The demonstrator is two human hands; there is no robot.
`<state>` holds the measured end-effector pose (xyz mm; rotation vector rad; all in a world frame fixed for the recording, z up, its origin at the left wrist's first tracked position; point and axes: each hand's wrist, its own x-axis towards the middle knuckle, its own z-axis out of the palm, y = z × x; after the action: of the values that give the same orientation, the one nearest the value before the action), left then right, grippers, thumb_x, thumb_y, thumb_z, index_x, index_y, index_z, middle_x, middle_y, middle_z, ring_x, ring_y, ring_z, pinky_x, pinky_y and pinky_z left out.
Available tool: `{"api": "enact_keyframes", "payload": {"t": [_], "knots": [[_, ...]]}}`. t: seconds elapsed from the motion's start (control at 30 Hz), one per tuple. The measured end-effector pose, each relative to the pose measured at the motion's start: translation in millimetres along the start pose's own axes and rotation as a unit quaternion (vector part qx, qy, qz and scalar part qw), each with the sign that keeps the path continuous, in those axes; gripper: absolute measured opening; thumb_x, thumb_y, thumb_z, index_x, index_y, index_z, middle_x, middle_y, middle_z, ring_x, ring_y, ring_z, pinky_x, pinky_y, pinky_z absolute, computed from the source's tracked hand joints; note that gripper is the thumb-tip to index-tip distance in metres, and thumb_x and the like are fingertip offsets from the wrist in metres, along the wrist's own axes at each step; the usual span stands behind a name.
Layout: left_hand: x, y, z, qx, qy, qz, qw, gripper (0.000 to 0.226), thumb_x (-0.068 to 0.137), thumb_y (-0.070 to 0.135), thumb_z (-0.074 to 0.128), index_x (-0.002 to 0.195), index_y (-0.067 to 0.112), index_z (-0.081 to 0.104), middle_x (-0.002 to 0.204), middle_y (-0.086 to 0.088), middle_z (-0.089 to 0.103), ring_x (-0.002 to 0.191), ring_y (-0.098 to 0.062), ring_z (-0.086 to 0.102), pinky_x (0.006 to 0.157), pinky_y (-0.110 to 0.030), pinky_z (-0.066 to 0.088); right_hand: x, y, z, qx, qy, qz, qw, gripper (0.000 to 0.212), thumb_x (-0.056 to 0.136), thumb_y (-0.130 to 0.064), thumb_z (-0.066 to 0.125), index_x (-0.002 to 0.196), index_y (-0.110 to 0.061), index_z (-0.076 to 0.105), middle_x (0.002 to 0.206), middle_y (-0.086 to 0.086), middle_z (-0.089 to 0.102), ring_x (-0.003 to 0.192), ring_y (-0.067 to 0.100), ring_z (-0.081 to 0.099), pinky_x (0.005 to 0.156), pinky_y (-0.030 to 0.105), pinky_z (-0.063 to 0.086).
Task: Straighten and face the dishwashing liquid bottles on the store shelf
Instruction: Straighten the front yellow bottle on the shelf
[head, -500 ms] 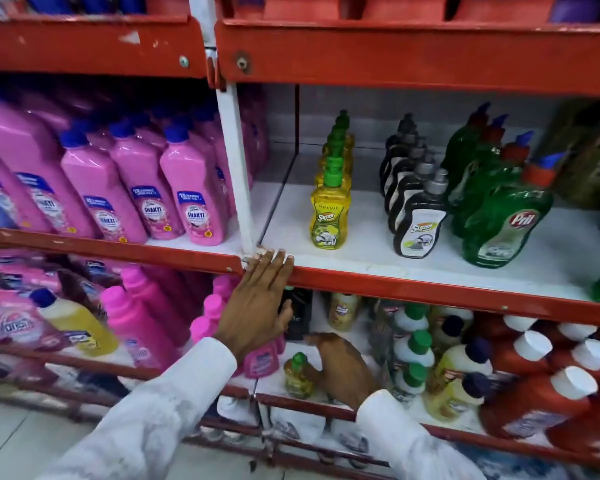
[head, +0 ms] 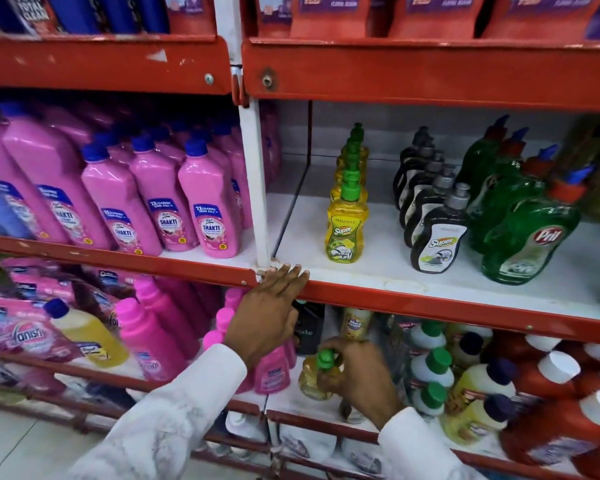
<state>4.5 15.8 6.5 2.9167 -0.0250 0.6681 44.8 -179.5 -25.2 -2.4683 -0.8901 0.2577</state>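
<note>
Red metal store shelving (head: 430,306) with white boards fills the view, stocked with cleaning liquids on three tiers.

Top-tier packs are cut off by the frame, and the bottles at the right edge blur out. On the middle board a single-file row of yellow dishwashing liquid bottles with green caps (head: 347,221) faces forward, only the front label readable; beside it stand a row of dark bottles with grey caps (head: 437,242) and green Pril bottles with red caps (head: 525,237). The left hand (head: 269,318) lies flat and open, fingers resting on the red shelf lip, holding nothing. On the lower board, the right hand (head: 359,377) is closed around a small yellow bottle with a green cap (head: 321,374), its fingers hiding the label. Pink bottles with blue caps (head: 207,206) fill the left bay.
</note>
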Motion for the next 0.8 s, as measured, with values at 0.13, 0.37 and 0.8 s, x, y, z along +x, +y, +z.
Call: {"api": "enact_keyframes", "payload": {"t": [0.13,0.37,0.8], "knots": [[1,-2,-2,-0.006,0.026,0.007,1.000,0.063,0.068,0.010,0.065,0.131,0.013,0.061,0.134,-0.006,0.064,0.123,-0.023,0.060,0.098,-0.037,0.049,-11,-20,-70,0.093,0.114,-0.006,0.989,0.053,0.058,-0.039,0.080,0.110,-0.036,0.068,0.092,-0.013,0.078,0.075,0.001,0.071,0.074,0.030,0.062],[1,2,-1,-0.012,0.040,-0.006,0.999,0.060,0.068,0.013,0.064,0.128,0.013,0.064,0.128,-0.006,0.068,0.118,-0.025,0.063,0.097,-0.042,0.050,3,-55,-169,0.150,0.245,-0.100,0.953,0.042,0.065,-0.020,0.082,0.106,-0.023,0.071,0.084,-0.012,0.076,0.061,-0.005,0.058,0.058,0.006,0.042],[-1,5,-4,-0.009,0.034,-0.010,0.999,0.073,0.059,-0.001,0.074,0.129,0.016,0.062,0.128,-0.004,0.068,0.115,-0.024,0.065,0.097,-0.040,0.050,83,-47,-161,0.101,0.215,-0.113,0.965,0.046,0.073,-0.020,0.080,0.117,-0.020,0.068,0.101,-0.004,0.078,0.086,0.006,0.071,0.084,0.033,0.060]]}}
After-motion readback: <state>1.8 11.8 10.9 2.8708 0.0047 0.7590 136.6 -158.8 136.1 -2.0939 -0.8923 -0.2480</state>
